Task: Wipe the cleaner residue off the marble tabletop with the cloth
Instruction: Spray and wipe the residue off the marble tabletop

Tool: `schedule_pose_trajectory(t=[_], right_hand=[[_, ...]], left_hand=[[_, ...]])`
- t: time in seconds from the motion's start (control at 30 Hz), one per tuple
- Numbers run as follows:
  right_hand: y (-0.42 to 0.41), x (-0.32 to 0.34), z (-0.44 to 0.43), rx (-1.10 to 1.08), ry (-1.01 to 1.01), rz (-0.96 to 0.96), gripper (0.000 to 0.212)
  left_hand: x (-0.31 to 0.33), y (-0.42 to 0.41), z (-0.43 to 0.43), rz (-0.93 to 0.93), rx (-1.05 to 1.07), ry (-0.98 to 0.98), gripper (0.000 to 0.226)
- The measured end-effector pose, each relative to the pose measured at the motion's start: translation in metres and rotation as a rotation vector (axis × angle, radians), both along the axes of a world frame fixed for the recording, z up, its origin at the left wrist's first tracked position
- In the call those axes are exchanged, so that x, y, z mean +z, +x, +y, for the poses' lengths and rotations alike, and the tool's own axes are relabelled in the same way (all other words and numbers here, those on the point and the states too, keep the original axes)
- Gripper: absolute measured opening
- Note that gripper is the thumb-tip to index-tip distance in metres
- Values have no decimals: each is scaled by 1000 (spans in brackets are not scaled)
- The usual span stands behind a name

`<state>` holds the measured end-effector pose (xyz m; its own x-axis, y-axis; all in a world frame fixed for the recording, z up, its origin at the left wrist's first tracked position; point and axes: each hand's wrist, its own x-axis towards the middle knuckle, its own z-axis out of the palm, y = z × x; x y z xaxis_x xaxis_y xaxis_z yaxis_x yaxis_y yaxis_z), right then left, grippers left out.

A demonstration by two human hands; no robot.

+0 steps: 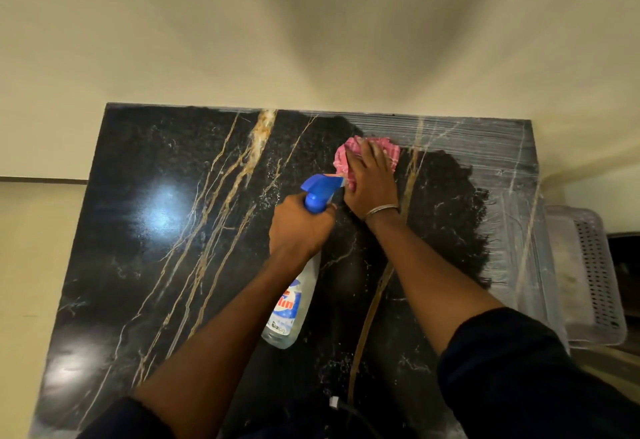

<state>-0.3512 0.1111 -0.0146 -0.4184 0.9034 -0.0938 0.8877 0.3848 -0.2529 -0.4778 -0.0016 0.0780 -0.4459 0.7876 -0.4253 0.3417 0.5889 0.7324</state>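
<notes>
From the head view, the right hand (372, 179) lay palm-down on the bunched pink cloth (389, 151), fingers spread over it and pressing rather than curling round it; the cloth sat beneath that hand on the far part of the marble tabletop (166, 237), its edges showing beyond the fingertips and at the thumb side; a thin bracelet (382, 210) circled the wrist just behind the hand. Pale streaks of cleaner residue (467, 137) ran from the cloth out to the hand's right and along the far edge, then down the right margin of the slab. The left hand (299, 230) was wrapped tight round the neck of a spray bottle (294, 303), just beside the right wrist; the blue trigger head pointed toward the cloth, the clear body trailing back under the forearm. Past the slab's right edge, well apart from both hands, stood a perforated plastic basket (588, 276).
</notes>
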Motion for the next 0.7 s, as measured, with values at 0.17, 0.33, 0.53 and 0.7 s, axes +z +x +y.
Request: schedule_pose_trajectory(t=[0.17, 0.33, 0.53, 0.7], right_hand=[[66, 0, 24, -141, 71, -37, 70], [90, -1, 47, -580, 9, -134, 75], [-3, 3, 44, -520, -9, -70, 84], [-57, -4, 37, -15, -19, -42, 84]], left_hand=[[4, -3, 12, -12, -32, 29, 16], [5, -6, 15, -39, -46, 49, 16], [0, -13, 14, -36, -22, 30, 17], [2, -19, 17, 4, 11, 6, 15]])
